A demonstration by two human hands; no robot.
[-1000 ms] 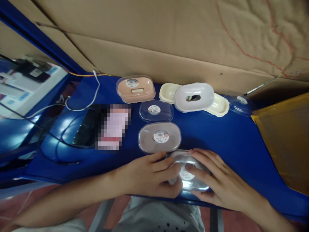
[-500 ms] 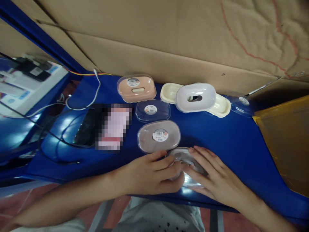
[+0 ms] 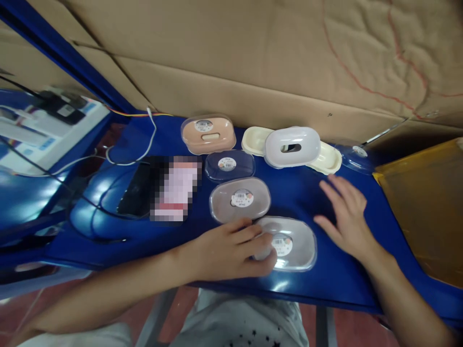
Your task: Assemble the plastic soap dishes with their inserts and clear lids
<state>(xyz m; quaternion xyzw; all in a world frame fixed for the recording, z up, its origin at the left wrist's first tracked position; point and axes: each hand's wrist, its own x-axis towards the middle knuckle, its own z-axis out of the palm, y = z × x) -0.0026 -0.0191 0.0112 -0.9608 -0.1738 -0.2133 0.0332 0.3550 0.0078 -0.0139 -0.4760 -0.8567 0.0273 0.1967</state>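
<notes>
Clear-lidded grey box (image 3: 299,241) is best steadied lightly, I'd judge: left hand (image 3: 240,250) curls over nine o'clock, grip unclear to me; right hand (image 3: 347,219) spreads wide, empty, at two.

The left grip (image 3: 235,253) covers the left end of the nearest lidded box (image 3: 302,248), whose label print is too small to read, while the white cover (image 3: 309,149) conceals part of the cream trays (image 3: 328,159). Pixelation obscures the phone screen (image 3: 177,185). The white power strip (image 3: 45,134) is blurred and cut off at the left edge, the yellow bin (image 3: 427,212) at the right.
</notes>
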